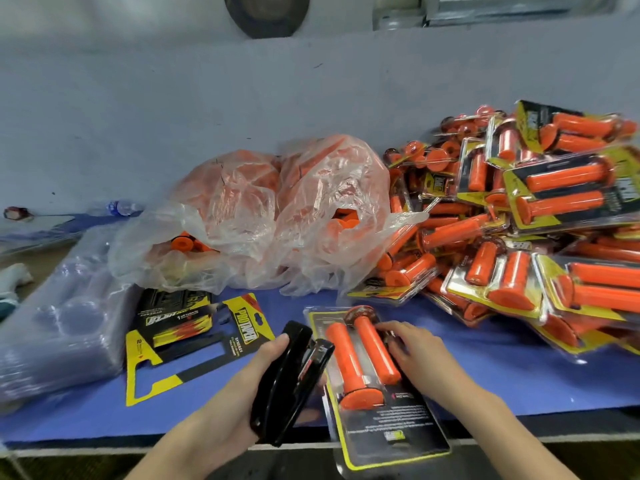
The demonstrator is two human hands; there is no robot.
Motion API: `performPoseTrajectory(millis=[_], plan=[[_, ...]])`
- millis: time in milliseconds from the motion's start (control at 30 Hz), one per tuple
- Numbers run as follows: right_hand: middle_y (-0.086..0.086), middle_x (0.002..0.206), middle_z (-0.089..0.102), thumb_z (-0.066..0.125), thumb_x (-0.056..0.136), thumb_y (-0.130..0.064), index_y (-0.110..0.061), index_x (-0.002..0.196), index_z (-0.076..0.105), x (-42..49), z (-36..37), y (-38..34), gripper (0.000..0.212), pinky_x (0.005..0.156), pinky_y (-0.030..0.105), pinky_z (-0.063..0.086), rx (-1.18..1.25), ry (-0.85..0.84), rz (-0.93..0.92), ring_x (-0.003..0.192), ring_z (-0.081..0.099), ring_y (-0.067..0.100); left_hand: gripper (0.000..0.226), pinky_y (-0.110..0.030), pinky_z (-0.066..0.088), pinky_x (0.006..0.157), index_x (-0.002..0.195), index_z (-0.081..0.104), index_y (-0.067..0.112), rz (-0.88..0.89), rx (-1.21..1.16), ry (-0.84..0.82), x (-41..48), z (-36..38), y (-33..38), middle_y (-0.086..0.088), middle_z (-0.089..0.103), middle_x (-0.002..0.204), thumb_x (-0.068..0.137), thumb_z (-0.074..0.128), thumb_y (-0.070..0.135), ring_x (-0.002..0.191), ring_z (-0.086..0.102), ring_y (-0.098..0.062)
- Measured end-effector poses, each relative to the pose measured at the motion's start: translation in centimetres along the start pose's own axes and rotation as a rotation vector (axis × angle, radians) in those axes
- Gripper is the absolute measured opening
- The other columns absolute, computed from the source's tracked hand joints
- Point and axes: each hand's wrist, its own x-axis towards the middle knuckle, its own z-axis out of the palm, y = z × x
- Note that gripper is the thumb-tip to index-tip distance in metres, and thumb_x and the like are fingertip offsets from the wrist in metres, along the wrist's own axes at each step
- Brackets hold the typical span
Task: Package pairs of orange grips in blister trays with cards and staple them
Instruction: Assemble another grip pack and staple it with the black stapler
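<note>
A blister pack (388, 420) with two orange grips (360, 358) on a black and yellow card lies at the table's near edge and overhangs it. My left hand (239, 386) grips a black stapler (287, 379), whose jaw sits at the pack's left edge. My right hand (419, 355) rests on the pack's right side beside the grips, fingers spread. Loose printed cards (194, 344) lie to the left. A stack of clear blister trays (59, 327) stands at the far left.
Clear plastic bags of loose orange grips (277, 216) sit at the middle back. A large heap of finished packs (519, 223) fills the right side. A water bottle (117, 207) lies by the wall at the left. The table has a blue cover (519, 382).
</note>
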Motion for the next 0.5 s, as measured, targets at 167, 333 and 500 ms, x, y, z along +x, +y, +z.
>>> performPoseTrajectory(millis=[167,333,500], plan=[[-0.008,0.134,0.058,0.044,0.102,-0.023,-0.031,0.132,0.057,2.9,0.6,-0.7,0.034,0.101,0.037,0.041,0.051,-0.108,-0.08,0.123,0.053,0.017,0.042,-0.014,0.044,0.037,0.067,0.055,-0.003,0.002,0.118,-0.084,-1.1,0.9,1.4,-0.016,0.058,0.064,0.103,0.041,0.013,0.059,0.058,-0.028],[-0.013,0.13,0.062,0.045,0.1,-0.023,-0.037,0.128,0.059,5.0,0.8,-1.3,0.034,0.095,0.028,0.042,0.085,-0.164,-0.106,0.119,0.056,0.012,0.056,-0.059,0.056,0.083,0.107,0.076,0.015,0.009,0.057,-0.041,-1.4,-1.7,1.1,-0.017,0.071,0.113,0.075,0.074,0.06,0.109,0.067,-0.031],[-0.007,0.128,0.063,0.048,0.098,-0.018,-0.035,0.125,0.062,5.7,1.1,-4.0,0.035,0.095,0.038,0.046,0.071,-0.223,-0.188,0.117,0.058,0.019,0.038,-0.052,0.058,0.078,0.093,0.076,0.006,0.034,0.167,0.064,-0.7,-0.2,0.5,-0.017,0.075,0.091,0.071,0.081,0.037,0.084,0.072,-0.03]])
